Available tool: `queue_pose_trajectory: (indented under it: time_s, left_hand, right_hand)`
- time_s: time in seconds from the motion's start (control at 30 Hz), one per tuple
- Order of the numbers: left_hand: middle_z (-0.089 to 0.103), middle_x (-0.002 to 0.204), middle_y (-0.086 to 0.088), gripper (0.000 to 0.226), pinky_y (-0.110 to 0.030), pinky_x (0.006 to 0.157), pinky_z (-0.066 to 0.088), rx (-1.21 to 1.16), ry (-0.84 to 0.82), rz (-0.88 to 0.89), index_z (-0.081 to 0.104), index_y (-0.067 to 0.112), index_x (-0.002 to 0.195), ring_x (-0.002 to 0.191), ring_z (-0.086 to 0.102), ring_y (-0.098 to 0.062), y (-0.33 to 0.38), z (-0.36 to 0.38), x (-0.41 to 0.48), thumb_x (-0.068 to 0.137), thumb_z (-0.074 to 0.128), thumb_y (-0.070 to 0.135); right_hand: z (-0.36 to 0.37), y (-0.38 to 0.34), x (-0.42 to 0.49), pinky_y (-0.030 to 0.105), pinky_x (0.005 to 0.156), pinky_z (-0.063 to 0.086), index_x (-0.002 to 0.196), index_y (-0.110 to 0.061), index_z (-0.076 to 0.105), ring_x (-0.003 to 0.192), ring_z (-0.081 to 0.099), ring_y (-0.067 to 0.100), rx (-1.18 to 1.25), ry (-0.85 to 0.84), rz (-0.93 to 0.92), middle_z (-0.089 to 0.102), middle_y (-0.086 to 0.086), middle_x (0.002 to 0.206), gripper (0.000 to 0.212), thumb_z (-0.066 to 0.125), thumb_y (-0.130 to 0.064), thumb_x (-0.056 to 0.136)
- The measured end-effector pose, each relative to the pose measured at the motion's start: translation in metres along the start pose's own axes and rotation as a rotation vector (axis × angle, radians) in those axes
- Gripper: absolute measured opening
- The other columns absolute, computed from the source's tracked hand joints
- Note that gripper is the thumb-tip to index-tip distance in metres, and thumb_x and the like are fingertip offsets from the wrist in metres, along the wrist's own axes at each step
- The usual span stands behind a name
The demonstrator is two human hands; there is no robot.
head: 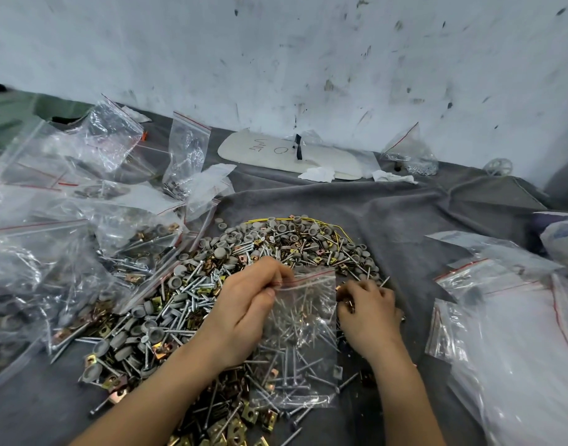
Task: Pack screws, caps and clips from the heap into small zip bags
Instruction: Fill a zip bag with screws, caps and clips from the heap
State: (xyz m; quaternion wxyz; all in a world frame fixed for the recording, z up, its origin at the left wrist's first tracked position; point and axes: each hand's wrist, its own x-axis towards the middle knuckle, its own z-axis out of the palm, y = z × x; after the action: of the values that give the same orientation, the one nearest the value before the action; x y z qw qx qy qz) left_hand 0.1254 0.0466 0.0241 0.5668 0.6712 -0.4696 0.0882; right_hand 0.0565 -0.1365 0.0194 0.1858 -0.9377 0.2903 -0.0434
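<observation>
– Grey cloth [421,220] is carrying the heap [167,320] of screws [192,284], caps [180,271] and clips [244,418] at centre. The zip bag [303,333]?
– Lying over the heap; the left hand [247,307] is pinching its mouth, while right hand [371,313] fingers are curling round clips.

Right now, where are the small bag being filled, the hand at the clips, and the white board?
zip bag [303,320], head view, middle of its clear front.
right hand [369,312], head view, back of the hand.
white board [270,157], head view, bare face beside the scribble.
</observation>
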Motion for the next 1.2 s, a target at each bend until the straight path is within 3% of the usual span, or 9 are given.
queue_pose_trajectory:
  time_s: [0.17, 0.27, 0.37, 0.47, 0.63, 0.8, 0.93, 1.0, 1.2]
  left_hand:
    - [0.062, 0.088, -0.004, 0.011, -0.022, 0.069, 0.040, -0.005, -0.011, -0.028, 0.039, 0.028, 0.076, 0.083, 0.057, -0.017, -0.002, 0.000, -0.001, 0.083, 0.034, 0.021]
    - [0.062, 0.086, -0.005, 0.017, -0.032, 0.067, 0.043, 0.008, -0.036, -0.039, 0.041, 0.035, 0.078, 0.079, 0.057, -0.023, -0.002, 0.000, -0.001, 0.085, 0.034, 0.022]
    - [0.058, 0.080, -0.004, 0.025, -0.034, 0.064, 0.041, 0.043, -0.102, -0.051, 0.044, 0.046, 0.080, 0.073, 0.053, -0.023, 0.000, 0.001, 0.000, 0.086, 0.032, 0.025]
    - [0.052, 0.073, 0.002, 0.017, -0.026, 0.061, 0.036, 0.084, -0.168, -0.042, 0.044, 0.036, 0.079, 0.067, 0.047, -0.014, 0.000, 0.003, 0.001, 0.085, 0.032, 0.026]
    - [0.049, 0.073, 0.003, 0.028, -0.025, 0.061, 0.035, 0.114, -0.190, -0.039, 0.052, 0.008, 0.081, 0.067, 0.044, -0.012, 0.002, 0.001, 0.001, 0.085, 0.032, 0.027]
    - [0.043, 0.073, 0.015, 0.013, -0.018, 0.062, 0.031, 0.086, -0.181, -0.011, 0.039, 0.034, 0.079, 0.066, 0.041, -0.003, 0.005, 0.001, 0.003, 0.086, 0.034, 0.025]
    - [0.049, 0.073, 0.003, 0.017, -0.026, 0.061, 0.035, 0.081, -0.162, -0.021, 0.048, 0.020, 0.079, 0.067, 0.046, -0.014, 0.002, 0.000, 0.001, 0.086, 0.034, 0.025]
    - [0.053, 0.075, -0.003, 0.015, -0.030, 0.061, 0.038, 0.065, -0.142, -0.011, 0.046, 0.029, 0.079, 0.068, 0.048, -0.018, 0.003, 0.001, 0.002, 0.086, 0.033, 0.024]
    - [0.057, 0.077, -0.011, 0.016, -0.040, 0.063, 0.041, 0.043, -0.065, 0.006, 0.039, 0.035, 0.078, 0.071, 0.053, -0.027, 0.003, 0.001, 0.001, 0.086, 0.034, 0.022]
  right_hand:
    - [0.001, -0.001, 0.000, 0.041, 0.102, 0.029, 0.103, -0.025, 0.058, 0.124, 0.030, 0.025, 0.053, 0.048, -0.016, 0.047, -0.003, 0.128, 0.010, 0.053, -0.026, 0.094]
    - [-0.002, -0.004, -0.001, 0.033, 0.086, 0.044, 0.094, -0.025, 0.060, 0.107, 0.052, 0.021, 0.554, 0.202, -0.107, 0.062, -0.003, 0.104, 0.011, 0.057, -0.014, 0.093]
    - [-0.008, -0.011, -0.008, 0.025, 0.079, 0.050, 0.107, -0.039, 0.057, 0.089, 0.061, 0.010, 0.900, 0.212, -0.270, 0.062, -0.005, 0.090, 0.036, 0.050, -0.006, 0.096]
    - [-0.009, -0.016, -0.010, 0.013, 0.078, 0.044, 0.109, -0.046, 0.060, 0.083, 0.058, 0.003, 0.960, 0.214, -0.423, 0.059, -0.012, 0.082, 0.049, 0.046, -0.001, 0.097]
    - [-0.009, -0.021, -0.016, 0.019, 0.080, 0.049, 0.101, -0.030, 0.061, 0.088, 0.067, 0.012, 1.135, 0.060, -0.482, 0.070, 0.002, 0.084, 0.034, 0.052, 0.002, 0.093]
    - [-0.010, -0.022, -0.018, 0.029, 0.079, 0.055, 0.091, -0.023, 0.069, 0.089, 0.067, 0.022, 1.093, -0.037, -0.486, 0.071, 0.003, 0.089, 0.019, 0.058, -0.008, 0.088]
    - [-0.011, -0.022, -0.017, 0.023, 0.082, 0.052, 0.095, -0.013, 0.070, 0.095, 0.068, 0.017, 1.167, 0.024, -0.445, 0.073, 0.003, 0.095, 0.015, 0.057, -0.014, 0.089]
    - [-0.009, -0.019, -0.015, 0.020, 0.080, 0.052, 0.091, -0.015, 0.071, 0.091, 0.068, 0.013, 1.164, 0.116, -0.339, 0.073, 0.000, 0.091, 0.015, 0.056, -0.010, 0.093]
    - [0.001, -0.006, -0.002, 0.022, 0.068, 0.045, 0.086, -0.021, 0.068, 0.083, 0.063, 0.012, 0.603, 0.252, -0.050, 0.067, -0.009, 0.080, 0.012, 0.060, -0.013, 0.091]
